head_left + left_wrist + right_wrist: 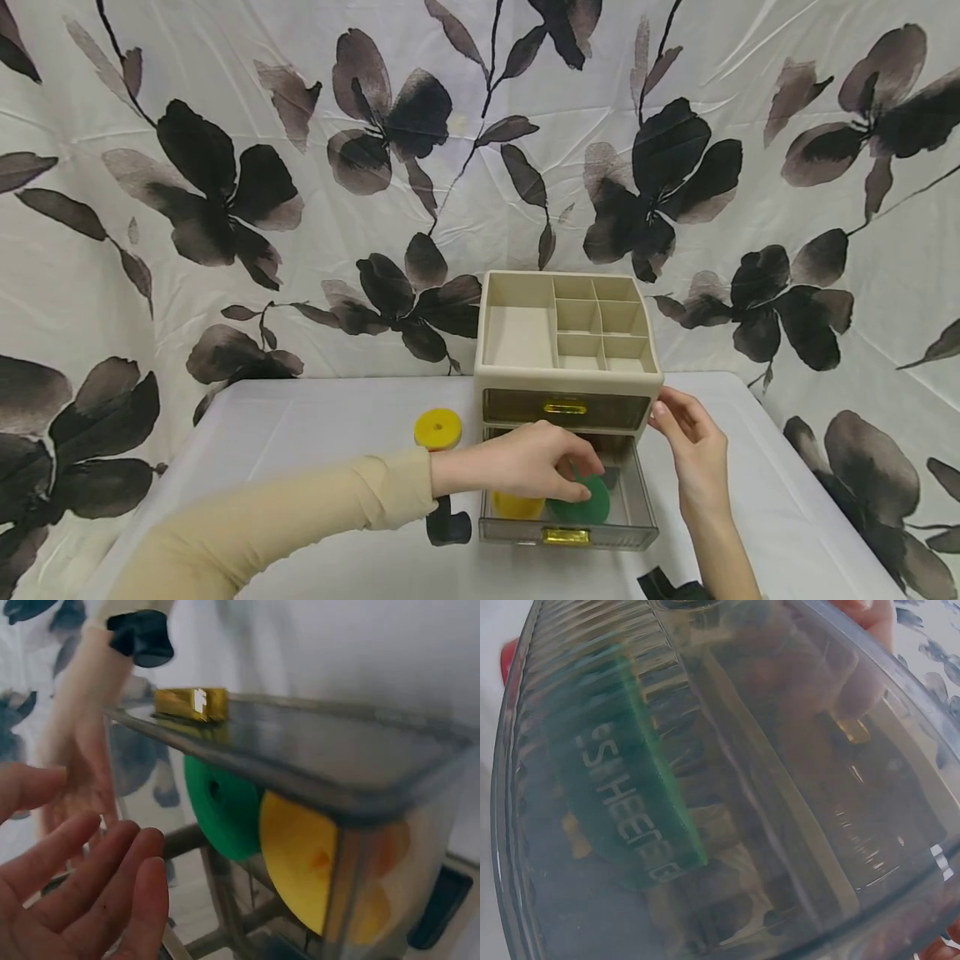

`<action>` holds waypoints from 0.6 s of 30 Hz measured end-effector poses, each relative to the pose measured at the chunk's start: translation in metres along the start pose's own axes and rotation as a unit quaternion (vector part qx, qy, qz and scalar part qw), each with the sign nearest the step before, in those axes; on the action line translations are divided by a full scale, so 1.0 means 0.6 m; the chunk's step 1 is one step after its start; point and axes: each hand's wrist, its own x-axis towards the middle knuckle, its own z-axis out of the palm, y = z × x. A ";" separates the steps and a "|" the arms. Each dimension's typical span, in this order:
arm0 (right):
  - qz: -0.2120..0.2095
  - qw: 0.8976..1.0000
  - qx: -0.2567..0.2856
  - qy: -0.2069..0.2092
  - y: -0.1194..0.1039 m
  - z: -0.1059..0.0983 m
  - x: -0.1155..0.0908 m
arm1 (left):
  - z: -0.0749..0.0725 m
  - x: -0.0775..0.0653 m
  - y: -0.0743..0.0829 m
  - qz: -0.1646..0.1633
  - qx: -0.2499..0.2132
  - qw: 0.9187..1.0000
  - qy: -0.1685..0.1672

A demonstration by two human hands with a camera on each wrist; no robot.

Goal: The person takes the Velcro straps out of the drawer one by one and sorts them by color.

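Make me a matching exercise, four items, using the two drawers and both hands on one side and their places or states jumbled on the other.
Column one
1. Upper drawer
2. Lower drawer
3. Left hand
4. Right hand

Column two
A. At the right side of the organizer
B. Pulled open
C. By the green disc
D. Closed

Pairs: 1-D, 2-B, 3-C, 4-A

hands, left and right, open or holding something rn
Left hand: open, holding nothing, over the pulled-out drawer.
Right hand: open, fingertips at the side of the cabinet.
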 end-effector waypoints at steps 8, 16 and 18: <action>-0.002 1.000 -0.005 0.002 0.000 0.002 0.001 | 0.003 0.013 -0.006 -0.005 0.145 0.989 -0.009; -0.003 1.000 -0.007 0.003 0.001 0.000 0.002 | 0.004 0.031 -0.007 0.022 0.252 0.965 -0.064; -0.003 1.000 -0.008 0.002 0.002 -0.001 0.002 | 0.004 0.037 -0.006 0.036 0.274 0.957 -0.083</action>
